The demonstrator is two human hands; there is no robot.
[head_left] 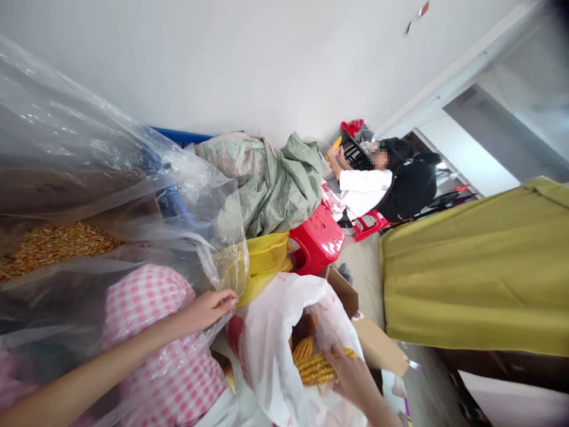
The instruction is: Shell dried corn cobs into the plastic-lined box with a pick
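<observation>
My left hand reaches in from the lower left, its fingers pinched together at the edge of a clear plastic sheet. My right hand is inside the mouth of a white plastic bag, its fingers wrapped over a yellow corn cob. More cobs lie deeper in the bag, partly in shadow. Behind the clear sheet, loose corn kernels are heaped at the left. Pink checked fabric shows below my left forearm, partly under the sheet.
A yellow bag, a red stool and a grey-green sack stand beyond the white bag. An open cardboard box sits beside it. Another person sits farther back. Olive cloth hangs at right.
</observation>
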